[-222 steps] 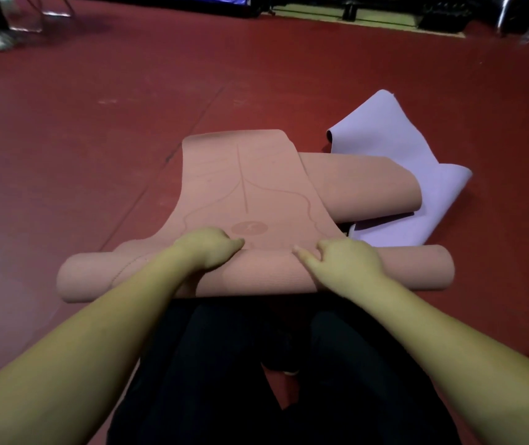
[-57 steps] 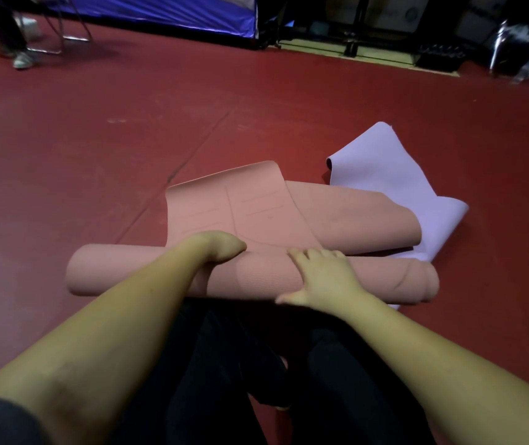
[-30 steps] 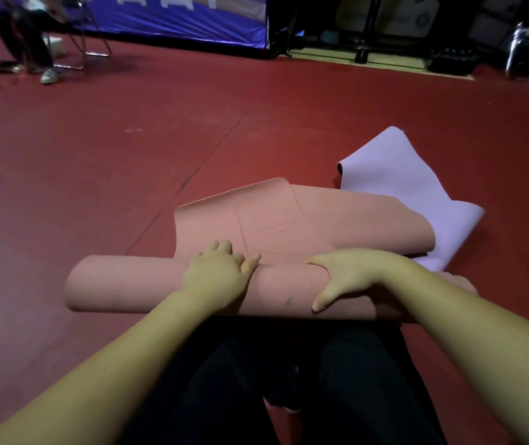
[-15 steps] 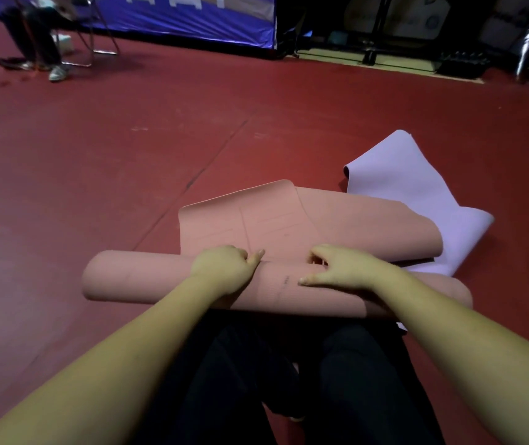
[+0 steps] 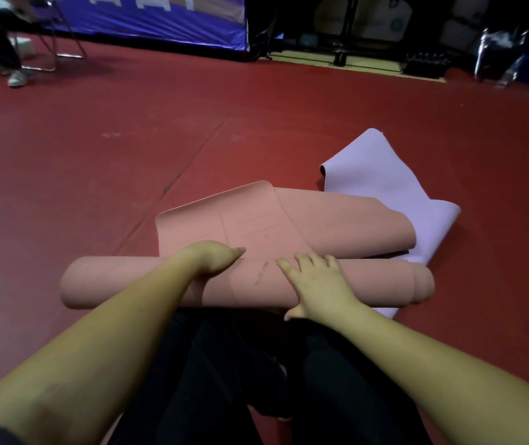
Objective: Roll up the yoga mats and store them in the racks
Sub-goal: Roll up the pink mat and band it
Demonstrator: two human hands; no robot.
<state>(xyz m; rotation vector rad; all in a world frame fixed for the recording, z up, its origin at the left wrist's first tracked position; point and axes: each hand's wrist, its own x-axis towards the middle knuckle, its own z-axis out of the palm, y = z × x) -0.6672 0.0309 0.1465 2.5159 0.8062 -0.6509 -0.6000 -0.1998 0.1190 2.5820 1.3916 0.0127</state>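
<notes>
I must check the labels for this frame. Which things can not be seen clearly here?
- Head view: left hand fingers, curled behind the rolled pink foam yoga mat.
- Flat lilac foam mat, partly under the pink one.
- Storage racks: none recognisable in the dark, blurred background.

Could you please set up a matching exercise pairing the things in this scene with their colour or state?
Things:
1. pink mat
2. purple mat
3. floor
4. right hand

States:
A. dark red
B. lying crumpled, not rolled
C. fingers spread flat on the roll
D. mostly rolled up

Pairs: 1-D, 2-B, 3-A, 4-C
</notes>
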